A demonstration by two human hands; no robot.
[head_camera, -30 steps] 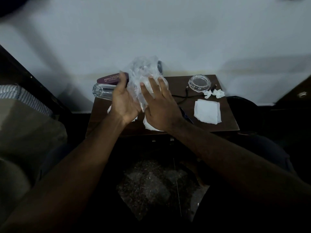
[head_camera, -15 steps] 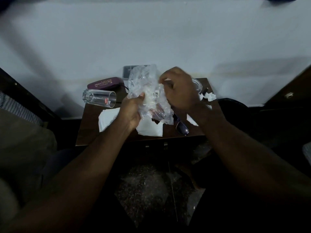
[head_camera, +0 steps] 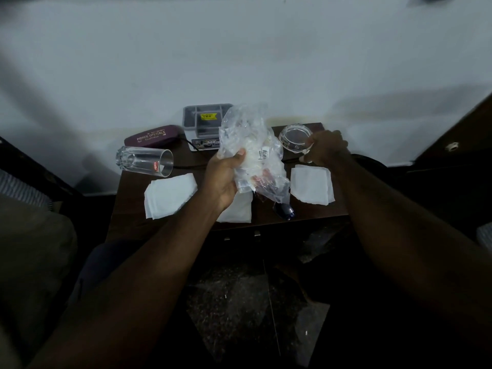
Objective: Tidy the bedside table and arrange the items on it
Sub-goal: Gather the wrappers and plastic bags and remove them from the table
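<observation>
My left hand (head_camera: pixel 222 179) grips a crumpled clear plastic bag (head_camera: pixel 250 147) with small items inside, held above the middle of the dark wooden bedside table (head_camera: pixel 130 211). My right hand (head_camera: pixel 326 147) is closed just right of a round glass ashtray (head_camera: pixel 294 134), and bits of white crumpled tissue (head_camera: pixel 305 157) show under its fingers. A clear glass tumbler (head_camera: pixel 145 163) lies on its side at the left. Behind it rests a maroon spectacle case (head_camera: pixel 150 138).
A grey compartment box (head_camera: pixel 205 117) stands on a white device (head_camera: pixel 203 144) against the wall, with a black cable (head_camera: pixel 186 165) running left. Flat white napkins lie left (head_camera: pixel 170 195), middle (head_camera: pixel 238 213) and right (head_camera: pixel 311 187). A blue object (head_camera: pixel 285 210) sits near the front edge.
My right hand has left the bag and moved right to the crumpled tissue beside the ashtray, closing there. My left hand keeps the bag up. The view has shifted slightly.
</observation>
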